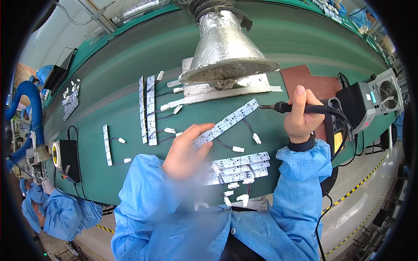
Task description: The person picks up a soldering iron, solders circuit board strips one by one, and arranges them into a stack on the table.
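Your left hand (185,150) presses flat-fingered on the white LED strip (226,122) at centre; its wired white connectors trail toward five o'clock. Your right hand (300,115) grips the black soldering iron (300,108), tip at the strip's two o'clock end.

I see the left hand (188,150) pressing fingertips on the near end of a white strip (226,122) lying slantwise on the green surface (113,87). The right hand (300,115) grips a black iron (300,108), tip close to the strip's far end; I cannot tell whether they touch. A foil hood (226,48) hangs above. A stack (241,167) of strips lies near the front edge, a pair (148,108) stands to the left. The station (359,106) sits at right.
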A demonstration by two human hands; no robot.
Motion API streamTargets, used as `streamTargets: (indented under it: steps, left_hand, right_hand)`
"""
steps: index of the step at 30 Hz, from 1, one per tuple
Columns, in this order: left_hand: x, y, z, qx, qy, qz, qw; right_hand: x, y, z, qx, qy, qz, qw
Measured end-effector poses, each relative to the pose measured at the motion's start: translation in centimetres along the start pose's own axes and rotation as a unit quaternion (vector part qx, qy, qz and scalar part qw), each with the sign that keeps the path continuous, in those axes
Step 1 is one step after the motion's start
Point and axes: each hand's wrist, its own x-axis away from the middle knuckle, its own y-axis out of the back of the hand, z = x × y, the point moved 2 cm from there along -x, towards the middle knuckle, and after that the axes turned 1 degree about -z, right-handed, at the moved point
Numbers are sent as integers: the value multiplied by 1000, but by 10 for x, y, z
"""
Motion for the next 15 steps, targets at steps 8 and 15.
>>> streamTargets:
  steps: [8,15]
  left_hand:
    - [0,0,2,9,6,1,1000]
    - [-2,-2,0,14,13,6,1000]
  right_hand:
    - [2,-1,-2,-22,-5,1,1000]
    - [1,0,-3,-23,-13,6,1000]
